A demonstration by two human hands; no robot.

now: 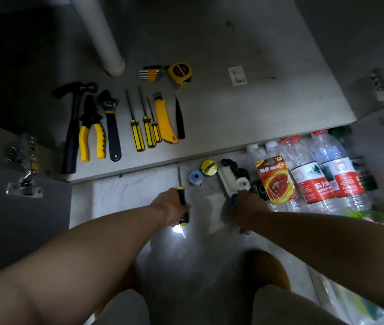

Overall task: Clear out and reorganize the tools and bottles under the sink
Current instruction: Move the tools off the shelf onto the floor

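While both forearms stretch forward, the left hand has its fingers curled round a black-and-yellow screwdriver, thin shaft toward the cabinet. Right hand fingers wrap the blue handle of a white ribbed tool. Rubber-gripped tools lie in a row on the matte grey cabinet floor. Clear plastic bottles lie on the glossy floor, right.

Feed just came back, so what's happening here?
A person faces the open under-sink cabinet. The left hand grips a yellow-and-black screwdriver just outside it; the right hand grips a white, blue-handled tool. A hammer, pliers, a wrench and more screwdrivers lie in a row on the cabinet floor. Water bottles lie at the right.
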